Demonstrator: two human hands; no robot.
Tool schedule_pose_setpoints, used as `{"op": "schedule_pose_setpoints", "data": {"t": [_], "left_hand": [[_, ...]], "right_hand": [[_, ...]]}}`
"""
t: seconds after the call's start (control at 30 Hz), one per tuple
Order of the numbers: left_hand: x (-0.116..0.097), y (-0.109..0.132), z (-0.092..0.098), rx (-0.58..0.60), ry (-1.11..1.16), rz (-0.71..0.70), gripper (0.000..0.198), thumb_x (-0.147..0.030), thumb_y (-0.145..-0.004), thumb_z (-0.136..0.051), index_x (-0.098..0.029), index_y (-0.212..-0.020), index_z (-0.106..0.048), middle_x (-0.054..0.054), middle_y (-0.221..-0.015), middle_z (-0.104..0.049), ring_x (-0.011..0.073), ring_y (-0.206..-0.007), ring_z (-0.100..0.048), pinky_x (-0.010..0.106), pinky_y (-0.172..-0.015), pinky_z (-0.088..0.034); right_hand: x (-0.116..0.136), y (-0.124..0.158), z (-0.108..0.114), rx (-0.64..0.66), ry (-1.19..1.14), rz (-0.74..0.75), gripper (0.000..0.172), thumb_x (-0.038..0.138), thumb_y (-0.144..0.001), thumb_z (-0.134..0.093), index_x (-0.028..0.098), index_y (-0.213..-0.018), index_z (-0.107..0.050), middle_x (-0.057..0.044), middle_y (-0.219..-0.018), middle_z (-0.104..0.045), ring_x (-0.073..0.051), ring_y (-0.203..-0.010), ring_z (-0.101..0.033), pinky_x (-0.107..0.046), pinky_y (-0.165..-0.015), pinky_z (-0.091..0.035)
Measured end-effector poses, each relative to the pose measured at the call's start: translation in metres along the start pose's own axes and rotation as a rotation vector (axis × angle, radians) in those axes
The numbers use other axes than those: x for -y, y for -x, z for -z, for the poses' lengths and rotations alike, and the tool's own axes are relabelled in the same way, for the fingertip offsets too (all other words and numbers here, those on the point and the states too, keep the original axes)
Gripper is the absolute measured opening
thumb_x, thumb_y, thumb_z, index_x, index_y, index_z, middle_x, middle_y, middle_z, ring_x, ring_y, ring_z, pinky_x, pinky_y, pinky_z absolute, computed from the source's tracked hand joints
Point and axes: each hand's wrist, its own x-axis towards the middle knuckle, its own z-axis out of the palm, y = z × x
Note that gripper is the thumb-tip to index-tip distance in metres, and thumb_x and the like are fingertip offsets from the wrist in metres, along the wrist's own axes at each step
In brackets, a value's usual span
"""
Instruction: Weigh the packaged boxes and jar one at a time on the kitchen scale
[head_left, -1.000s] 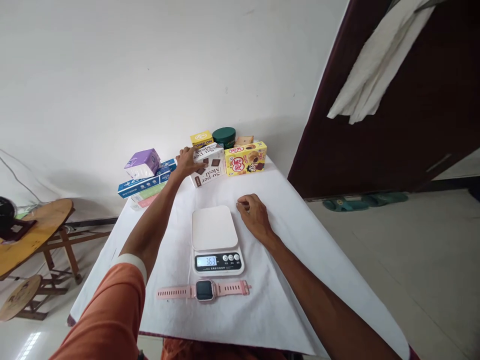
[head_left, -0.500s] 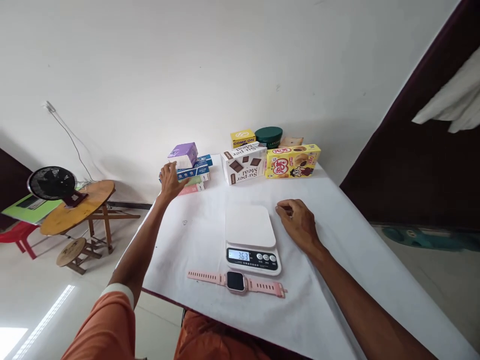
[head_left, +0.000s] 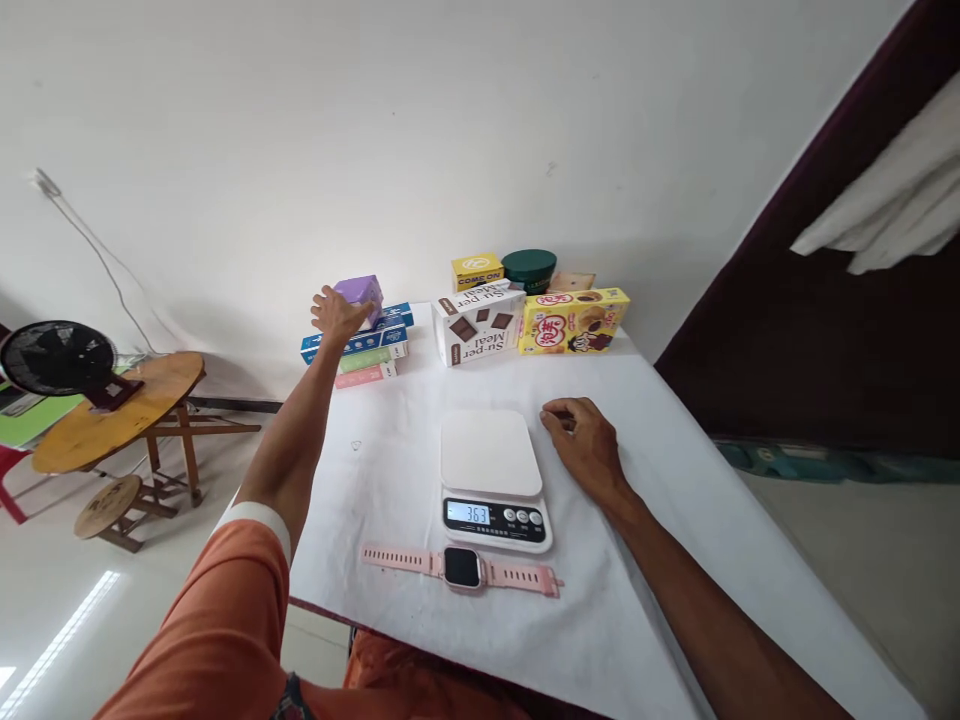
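Note:
At the back left of the table, my left hand (head_left: 339, 312) is spread open at a purple-and-white pack (head_left: 358, 289), fingers on its left side and thumb by its front right. Whether the fingertips press on it I cannot tell. The pack sits on blue boxes (head_left: 375, 340), with a green box (head_left: 373, 357) and a pink box (head_left: 366, 376) beneath. My right hand (head_left: 585, 440) rests on the cloth, loosely curled with nothing visible in it. Just left of it lies a white kitchen scale (head_left: 490, 452), bare on top, its display reading 363. A pink-strapped smartwatch (head_left: 461, 568) lies in front.
Along the back stand a white chocolate-biscuit box (head_left: 480, 325), a yellow snack box (head_left: 574, 322), a small yellow box (head_left: 477, 271) and a green round tub (head_left: 529, 268). White cloth (head_left: 405, 450) covers the table. A black fan (head_left: 56, 358) stands on a wooden side table (head_left: 169, 385).
My left hand has moved farther back and up, from the front of the stack to the purple pack, spreading its fingers. My right hand stays by the scale. The view has shifted slightly.

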Motion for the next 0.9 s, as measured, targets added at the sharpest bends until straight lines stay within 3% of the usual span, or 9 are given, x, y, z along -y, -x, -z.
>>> {"op": "schedule_pose_setpoints", "data": {"t": [0.13,0.23,0.4,0.47,0.53,0.63,0.73,0.9], "left_hand": [[0.011,0.013,0.021,-0.076,0.109,-0.029,0.095,-0.046,-0.073,-0.080,-0.013,-0.153,-0.042,0.028,-0.153,-0.049,0.0463,-0.145,-0.049,0.061,-0.115,-0.046],[0.022,0.048,0.041,-0.089,0.200,-0.204,0.093,-0.054,-0.075,-0.080,-0.020,-0.153,-0.043,0.021,-0.151,-0.051,0.0407,-0.141,-0.053,0.058,-0.116,-0.049],[0.035,0.155,0.043,0.213,0.379,-0.586,0.094,-0.058,-0.077,-0.085,-0.026,-0.154,-0.042,0.017,-0.154,-0.052,0.0374,-0.135,-0.059,0.055,-0.106,-0.057],[0.035,0.196,0.035,0.359,0.405,-0.648,0.092,-0.056,-0.080,-0.085,-0.027,-0.155,-0.041,0.017,-0.151,-0.054,0.0362,-0.132,-0.061,0.054,-0.104,-0.058],[0.034,0.224,0.025,0.423,0.398,-0.669,0.091,-0.054,-0.081,-0.086,-0.028,-0.155,-0.042,0.016,-0.147,-0.056,0.0362,-0.131,-0.061,0.055,-0.105,-0.057],[0.033,0.240,0.012,0.456,0.367,-0.695,0.089,-0.052,-0.081,-0.087,-0.030,-0.156,-0.043,0.015,-0.143,-0.056,0.0368,-0.133,-0.060,0.057,-0.108,-0.056],[0.036,0.239,0.004,0.482,0.345,-0.722,0.092,-0.049,-0.082,-0.087,-0.031,-0.159,-0.040,0.015,-0.145,-0.053,0.0369,-0.136,-0.058,0.058,-0.112,-0.054],[0.043,0.231,0.013,0.488,0.320,-0.757,0.125,-0.065,-0.070,-0.092,-0.030,-0.169,-0.024,0.021,-0.161,-0.039,0.0438,-0.151,-0.042,0.068,-0.122,-0.041]], "right_hand": [[0.001,-0.001,-0.001,-0.007,-0.027,0.001,0.012,0.030,-0.087,-0.060,0.022,-0.088,-0.070,-0.008,-0.098,-0.070,-0.021,-0.080,-0.068,-0.041,-0.081,-0.061],[0.002,-0.003,-0.002,-0.014,-0.043,0.005,0.009,0.027,-0.086,-0.060,0.023,-0.086,-0.068,-0.007,-0.098,-0.070,-0.021,-0.081,-0.068,-0.040,-0.083,-0.061],[0.003,-0.005,-0.004,-0.014,-0.042,-0.017,0.006,0.023,-0.086,-0.060,0.022,-0.085,-0.066,-0.007,-0.099,-0.068,-0.020,-0.082,-0.068,-0.041,-0.086,-0.060],[0.004,-0.005,-0.004,-0.014,-0.043,-0.020,0.005,0.022,-0.086,-0.060,0.023,-0.084,-0.065,-0.006,-0.098,-0.068,-0.021,-0.083,-0.067,-0.041,-0.087,-0.060],[0.004,-0.005,-0.004,-0.011,-0.040,-0.010,0.006,0.021,-0.086,-0.060,0.023,-0.084,-0.065,-0.006,-0.097,-0.068,-0.021,-0.084,-0.067,-0.041,-0.087,-0.059],[0.004,-0.006,-0.004,-0.006,-0.030,-0.010,0.006,0.020,-0.086,-0.059,0.022,-0.084,-0.065,-0.006,-0.098,-0.067,-0.021,-0.085,-0.067,-0.041,-0.088,-0.059],[0.004,-0.006,-0.004,0.002,-0.035,-0.025,0.006,0.020,-0.087,-0.059,0.022,-0.085,-0.065,-0.007,-0.099,-0.067,-0.020,-0.084,-0.067,-0.040,-0.087,-0.059],[0.001,-0.005,-0.005,-0.007,-0.038,-0.022,0.005,0.022,-0.087,-0.062,0.022,-0.087,-0.066,-0.006,-0.098,-0.067,-0.019,-0.083,-0.066,-0.039,-0.087,-0.059]]}}
